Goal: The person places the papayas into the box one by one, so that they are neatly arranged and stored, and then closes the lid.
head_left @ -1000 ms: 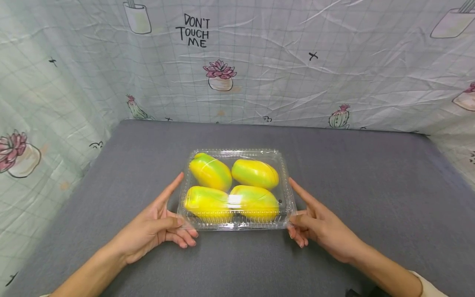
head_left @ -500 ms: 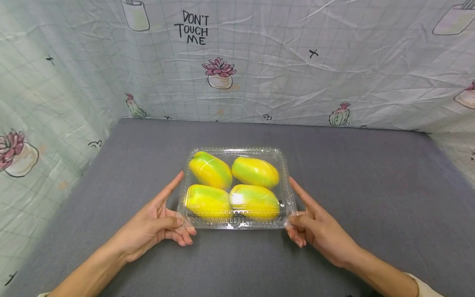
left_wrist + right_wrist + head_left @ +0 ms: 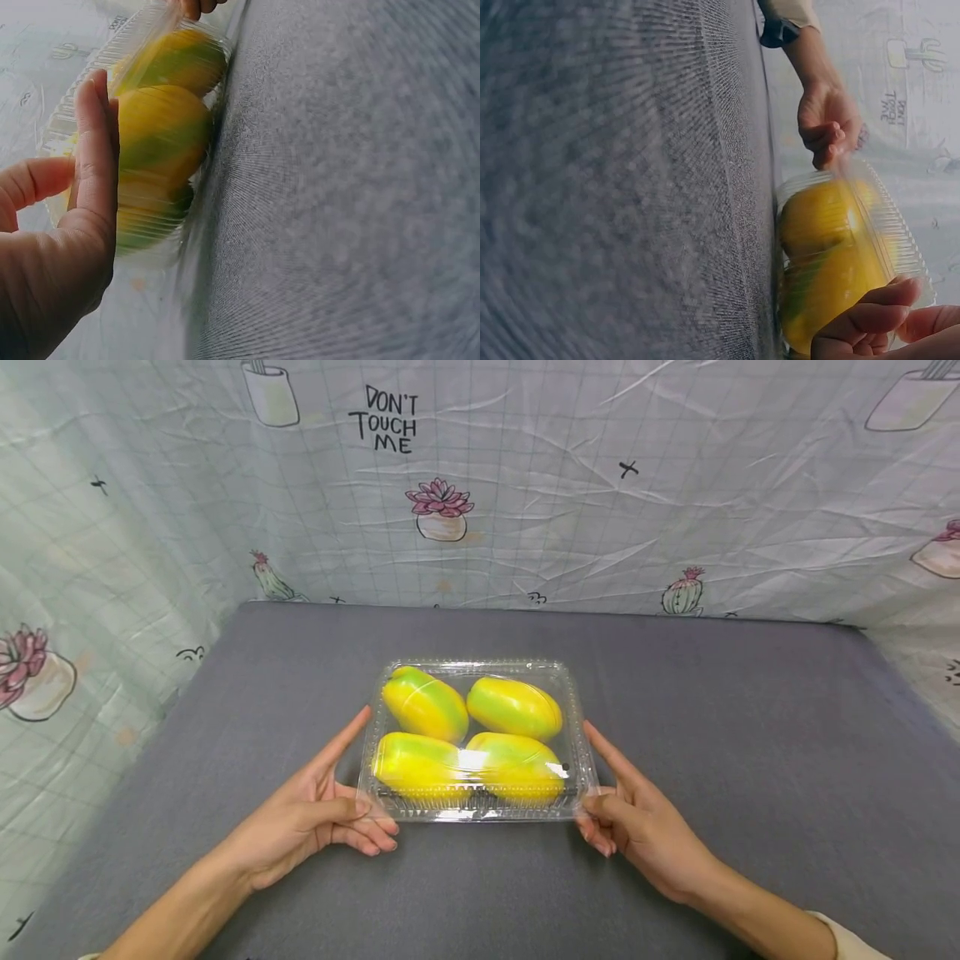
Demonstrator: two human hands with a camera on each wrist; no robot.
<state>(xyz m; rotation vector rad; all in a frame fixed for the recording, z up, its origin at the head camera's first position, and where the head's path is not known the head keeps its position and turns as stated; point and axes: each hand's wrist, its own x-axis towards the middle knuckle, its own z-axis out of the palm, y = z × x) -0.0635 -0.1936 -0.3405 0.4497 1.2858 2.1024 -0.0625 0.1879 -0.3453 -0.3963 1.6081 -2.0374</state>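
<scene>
A clear plastic clamshell box (image 3: 480, 816) sits in the middle of the head view, its lid down over several yellow-green, mango-like fruits (image 3: 513, 708). My left hand (image 3: 309, 817) pinches the box's near left corner, thumb on top and other fingers below the rim. Along the left side its index finger points forward. At the near right corner my right hand (image 3: 651, 828) pinches the rim the same way, index finger extended along that side. Both wrist views show the box close to the tabletop; whether it touches I cannot tell. Parts of the lower fingers are hidden.
A grey cloth-covered table (image 3: 720, 718) spreads beneath the box. Behind and at the sides hangs a pale checked curtain (image 3: 547, 518) printed with cacti and lettering. A dark band (image 3: 778, 33) circles the left wrist in the right wrist view.
The right forearm has shifted slightly left. Both hands keep their grip on the box, which stays in nearly the same place, and the glare on its lid has moved.
</scene>
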